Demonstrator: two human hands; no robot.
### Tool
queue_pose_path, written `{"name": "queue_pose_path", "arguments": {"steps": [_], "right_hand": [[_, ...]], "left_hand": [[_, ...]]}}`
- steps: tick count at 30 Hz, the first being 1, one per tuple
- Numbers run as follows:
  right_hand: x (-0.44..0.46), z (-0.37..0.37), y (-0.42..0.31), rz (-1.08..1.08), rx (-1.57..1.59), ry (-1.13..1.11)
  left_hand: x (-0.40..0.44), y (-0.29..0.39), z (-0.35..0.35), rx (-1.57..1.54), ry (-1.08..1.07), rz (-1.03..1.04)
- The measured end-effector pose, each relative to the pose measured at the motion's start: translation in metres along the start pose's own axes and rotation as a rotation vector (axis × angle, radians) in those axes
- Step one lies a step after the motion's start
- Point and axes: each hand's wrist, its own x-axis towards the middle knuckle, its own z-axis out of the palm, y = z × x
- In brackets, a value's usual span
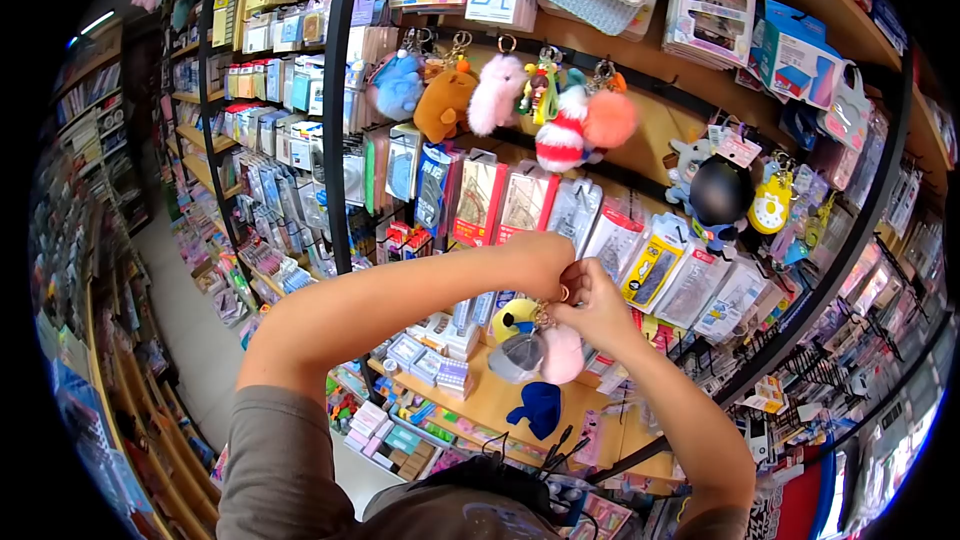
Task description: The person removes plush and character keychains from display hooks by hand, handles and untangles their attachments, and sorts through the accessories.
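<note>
My left hand [548, 260] is closed, its fingers bent down and mostly hidden behind the back of the hand. Meeting it from the right, my right hand [596, 306] pinches the metal ring of a bunch of keychains. Below the fingers dangle a pink pom-pom keychain [562, 354], a grey rounded one [517, 357] and a yellow one with black on it [514, 319]. What exactly the left fingertips grip is hidden; they are at the same ring. A dark blue bow-shaped thing [536, 410] is lower down, over the wooden shelf [490, 380].
Plush keychains, among them a brown one [446, 103] and a pink one [497, 95], hang on a black rail above my hands. Packaged stationery [480, 200] hangs behind. Black uprights [338, 120] frame the rack. Small boxes [453, 378] stand at lower left, beside an aisle [190, 340].
</note>
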Motion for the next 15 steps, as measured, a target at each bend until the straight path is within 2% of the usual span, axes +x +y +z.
{"name": "queue_pose_path", "arguments": {"steps": [2,5,9,13,15], "right_hand": [[0.004,-0.01,0.001,0.024,0.083,0.016],[-0.013,-0.04,0.002,0.121,0.153,0.02],[-0.03,-0.054,-0.012,0.174,0.255,0.016],[-0.044,-0.074,-0.025,0.152,0.265,-0.071],[-0.047,-0.083,-0.023,0.091,0.242,-0.088]], "left_hand": [[0.008,-0.001,-0.004,-0.056,0.014,0.009],[0.022,0.014,0.002,-0.219,-0.011,0.175],[0.015,0.032,-0.009,-0.42,-0.074,0.133],[0.013,0.033,-0.01,-0.528,-0.083,0.337],[0.008,0.035,-0.015,-0.426,-0.028,0.449]]}}
